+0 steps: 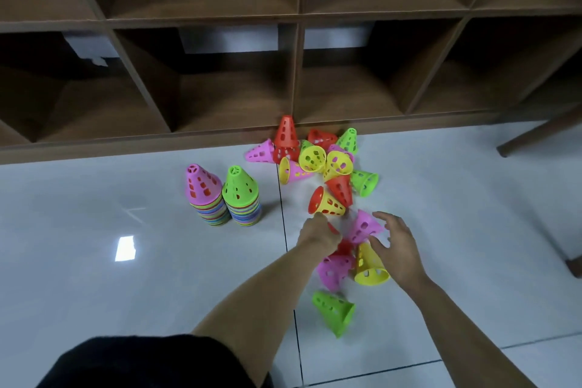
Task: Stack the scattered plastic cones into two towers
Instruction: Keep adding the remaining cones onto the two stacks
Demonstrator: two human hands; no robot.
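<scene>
White tiled floor (126, 277) fronts dark wooden shelving (204, 25). Two towers (204, 195) stand upright, tips up, left of the scattered cones (315, 161), mostly lying on their sides. Right hand (398, 249) hovers spread above a pink cone (365, 227); left hand (318, 235) covers a red cone (345, 247), grip indiscernible.

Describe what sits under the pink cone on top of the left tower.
Under the pink cone, only the stacked rims of nested cones show, in mixed colours. Their bodies are covered, so their number cannot be told.
</scene>
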